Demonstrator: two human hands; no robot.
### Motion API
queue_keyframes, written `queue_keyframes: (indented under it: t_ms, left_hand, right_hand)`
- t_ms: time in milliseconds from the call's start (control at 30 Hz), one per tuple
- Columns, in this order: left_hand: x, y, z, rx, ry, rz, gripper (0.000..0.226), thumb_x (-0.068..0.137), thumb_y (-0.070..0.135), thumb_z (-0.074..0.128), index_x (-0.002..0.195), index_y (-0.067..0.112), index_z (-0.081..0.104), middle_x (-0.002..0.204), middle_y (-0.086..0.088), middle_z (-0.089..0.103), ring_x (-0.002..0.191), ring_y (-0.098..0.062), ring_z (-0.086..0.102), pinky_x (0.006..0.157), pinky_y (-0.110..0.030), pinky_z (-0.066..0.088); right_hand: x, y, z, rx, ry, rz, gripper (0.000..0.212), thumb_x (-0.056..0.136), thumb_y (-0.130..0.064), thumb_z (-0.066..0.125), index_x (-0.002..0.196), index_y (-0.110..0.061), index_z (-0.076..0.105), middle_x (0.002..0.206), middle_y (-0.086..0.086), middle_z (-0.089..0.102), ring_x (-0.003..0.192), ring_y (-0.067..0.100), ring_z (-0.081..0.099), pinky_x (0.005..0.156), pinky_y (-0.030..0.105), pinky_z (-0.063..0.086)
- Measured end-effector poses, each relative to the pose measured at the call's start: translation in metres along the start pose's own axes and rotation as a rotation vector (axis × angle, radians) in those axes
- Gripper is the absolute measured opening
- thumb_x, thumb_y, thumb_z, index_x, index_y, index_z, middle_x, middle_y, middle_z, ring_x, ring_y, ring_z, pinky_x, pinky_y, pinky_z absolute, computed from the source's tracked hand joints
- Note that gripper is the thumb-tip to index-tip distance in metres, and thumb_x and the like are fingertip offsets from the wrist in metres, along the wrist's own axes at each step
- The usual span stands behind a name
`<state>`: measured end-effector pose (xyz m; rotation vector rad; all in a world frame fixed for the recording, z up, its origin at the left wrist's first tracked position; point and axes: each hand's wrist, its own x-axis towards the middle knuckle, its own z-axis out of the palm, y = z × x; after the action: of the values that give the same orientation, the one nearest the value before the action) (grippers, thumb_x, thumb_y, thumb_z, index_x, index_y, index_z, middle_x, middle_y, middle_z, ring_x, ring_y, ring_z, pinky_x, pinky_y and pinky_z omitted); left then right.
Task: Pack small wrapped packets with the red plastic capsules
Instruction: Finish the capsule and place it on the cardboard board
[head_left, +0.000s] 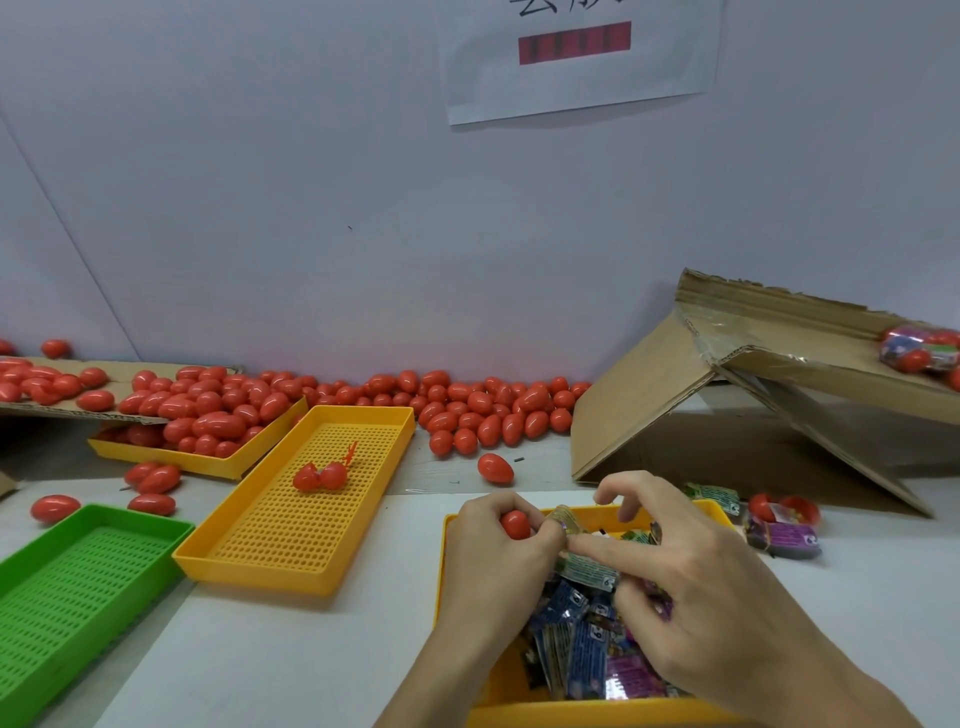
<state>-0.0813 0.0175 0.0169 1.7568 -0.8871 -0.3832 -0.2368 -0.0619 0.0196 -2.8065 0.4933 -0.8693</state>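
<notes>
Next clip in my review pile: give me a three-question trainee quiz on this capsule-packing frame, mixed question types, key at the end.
1. True or false: the green tray holds wrapped packets.
2. Multiple choice: what does the left hand grip? A) a red capsule B) scissors C) a cardboard flap
3. Fill in: the open capsule lies in the middle ______ tray.

Key
1. False: it shows only bare mesh; the packets sit in the near yellow tray under the hands.
2. A: a red capsule, while the right hand pinches a packet beside it.
3. yellow
</notes>
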Motion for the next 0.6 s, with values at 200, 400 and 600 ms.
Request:
queue_keyframes:
  t_ms: [200,400,600]
  left_hand:
    - [-0.002,0.000,0.002,-0.011,-0.036,0.004,0.016,0.081,0.018,0.073,0.066,0.016,0.067,0.069,-0.004,0.068,0.069,-0.019,0.066,0.063,-0.028,0.057]
    - [-0.003,0.002,-0.001,-0.070,-0.190,-0.011,0.014,0.080,0.028,0.078,0.076,0.024,0.066,0.071,0.005,0.064,0.065,-0.006,0.059,0.060,-0.016,0.050]
    - [-0.007,0.008,-0.005,-0.236,-0.311,-0.092,0.013,0.102,0.023,0.049,0.109,0.032,0.055,0.090,0.002,0.059,0.070,-0.005,0.056,0.062,-0.021,0.047]
  right_hand:
    - [0.001,0.004,0.006,-0.065,-0.022,0.034,0.022,0.082,-0.037,0.062,0.102,-0.038,0.071,0.116,-0.010,0.052,0.087,0.011,0.059,0.058,0.026,0.058]
    - [0.002,0.005,0.009,0.051,0.015,0.125,0.016,0.081,-0.021,0.078,0.086,-0.033,0.069,0.095,-0.021,0.052,0.084,0.004,0.057,0.062,0.020,0.053]
    - [0.008,0.011,-0.001,0.602,0.171,0.565,0.010,0.089,-0.021,0.071,0.081,-0.026,0.073,0.079,-0.012,0.071,0.076,0.001,0.065,0.067,0.021,0.047]
